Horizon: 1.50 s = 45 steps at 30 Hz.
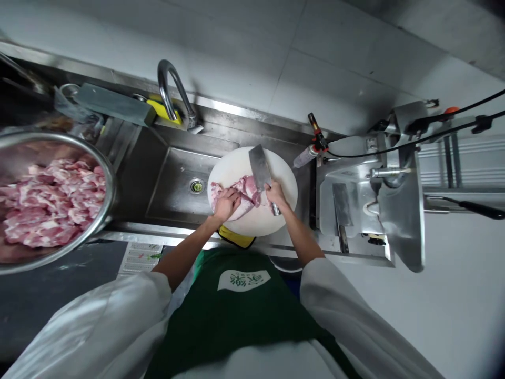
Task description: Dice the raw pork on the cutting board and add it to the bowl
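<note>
A round white cutting board rests across the right part of the sink, with raw, skin-on meat lying on it. My left hand presses down on the left side of the meat with its fingers bent over it. A cleaver is in my right hand, which is closed around its handle. Its wide blade points away from me, at the right end of the meat. The blade's lower edge is too small in view to tell whether it touches the meat.
A large metal bowl of cut raw meat stands left of the sink. A faucet rises behind. A blowtorch stands behind the board's right side. At right are a second cleaver and a slicing machine.
</note>
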Tool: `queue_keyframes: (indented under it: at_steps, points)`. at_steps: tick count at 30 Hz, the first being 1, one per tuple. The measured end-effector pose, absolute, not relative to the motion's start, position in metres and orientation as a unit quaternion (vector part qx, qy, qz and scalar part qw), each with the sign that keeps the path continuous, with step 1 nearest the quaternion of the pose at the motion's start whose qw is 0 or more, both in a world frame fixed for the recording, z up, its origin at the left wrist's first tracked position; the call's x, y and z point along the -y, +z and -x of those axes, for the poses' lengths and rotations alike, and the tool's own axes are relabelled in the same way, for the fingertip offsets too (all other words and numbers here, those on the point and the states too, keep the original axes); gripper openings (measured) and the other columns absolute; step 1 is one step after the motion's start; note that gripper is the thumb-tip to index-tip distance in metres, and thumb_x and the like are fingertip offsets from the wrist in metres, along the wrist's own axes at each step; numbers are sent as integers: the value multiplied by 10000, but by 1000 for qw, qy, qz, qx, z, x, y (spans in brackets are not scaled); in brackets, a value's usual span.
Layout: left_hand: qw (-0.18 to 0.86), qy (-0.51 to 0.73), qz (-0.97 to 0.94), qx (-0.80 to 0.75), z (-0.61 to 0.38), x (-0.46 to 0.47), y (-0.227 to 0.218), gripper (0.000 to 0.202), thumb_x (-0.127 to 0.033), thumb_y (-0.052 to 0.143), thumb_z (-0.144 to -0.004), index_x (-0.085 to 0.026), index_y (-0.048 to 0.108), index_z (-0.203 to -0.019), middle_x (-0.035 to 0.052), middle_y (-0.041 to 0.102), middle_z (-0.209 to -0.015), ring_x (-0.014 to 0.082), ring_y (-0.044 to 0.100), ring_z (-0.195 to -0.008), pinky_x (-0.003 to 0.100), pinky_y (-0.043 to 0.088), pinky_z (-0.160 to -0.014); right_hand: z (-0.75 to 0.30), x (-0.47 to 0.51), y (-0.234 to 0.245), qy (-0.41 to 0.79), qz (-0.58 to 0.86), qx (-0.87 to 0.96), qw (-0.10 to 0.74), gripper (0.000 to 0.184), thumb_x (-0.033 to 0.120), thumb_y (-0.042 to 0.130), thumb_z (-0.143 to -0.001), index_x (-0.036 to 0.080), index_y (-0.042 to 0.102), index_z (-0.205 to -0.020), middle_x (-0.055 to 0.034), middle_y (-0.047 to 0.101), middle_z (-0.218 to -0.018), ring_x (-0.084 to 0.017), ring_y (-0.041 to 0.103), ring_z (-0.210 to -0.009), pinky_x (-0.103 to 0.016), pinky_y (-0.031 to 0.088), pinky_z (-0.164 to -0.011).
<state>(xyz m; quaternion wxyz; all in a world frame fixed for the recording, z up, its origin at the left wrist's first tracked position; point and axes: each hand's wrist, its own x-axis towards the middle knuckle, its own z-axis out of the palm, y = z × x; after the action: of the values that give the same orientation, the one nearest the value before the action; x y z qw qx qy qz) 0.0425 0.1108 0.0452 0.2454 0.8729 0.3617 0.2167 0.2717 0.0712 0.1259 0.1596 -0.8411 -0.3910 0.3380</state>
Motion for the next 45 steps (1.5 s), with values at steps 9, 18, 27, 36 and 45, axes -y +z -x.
queue_keyframes:
  at_steps: [9,18,27,36,45]
  points:
    - [243,308,-842,-371,-41,-100,37,210,-305,527,-1011,-212,715,-995,113,665,-1071,276,579,-1121,478,462,-1013,-200,3,129,269,817,510,21,288,178,418,-1054,90,614,-1245,-203,696,-1219,-269,659,-1171,-313,490,-962]
    - [189,453,-730,-476,11,-73,60,121,-298,557,-991,-222,634,-936,80,683,-981,238,637,-1003,452,490,-961,-225,-2,182,114,850,484,173,413,338,304,-1103,75,530,-1327,-174,718,-961,-285,710,-928,-355,524,-810]
    - [211,400,-771,-449,3,-80,68,143,-285,534,-984,-226,662,-1003,94,687,-1021,261,616,-1052,470,477,-980,-191,-4,110,280,818,501,41,341,74,446,-967,63,621,-1259,-233,712,-1159,-313,671,-1143,-378,491,-1004]
    - [227,219,-872,-374,-27,-89,44,306,-320,505,-984,-227,710,-1191,112,670,-1240,304,559,-1218,537,349,-1152,-280,3,122,345,858,357,132,205,239,508,-1027,103,617,-1134,-61,709,-828,-145,634,-634,-233,496,-632]
    - [235,285,-856,-361,-7,-89,26,260,-300,550,-954,-247,719,-1144,93,689,-1174,278,593,-1204,560,324,-1207,-204,12,140,257,859,439,57,347,211,386,-1070,100,511,-1373,-166,720,-1106,-262,705,-1038,-322,510,-870]
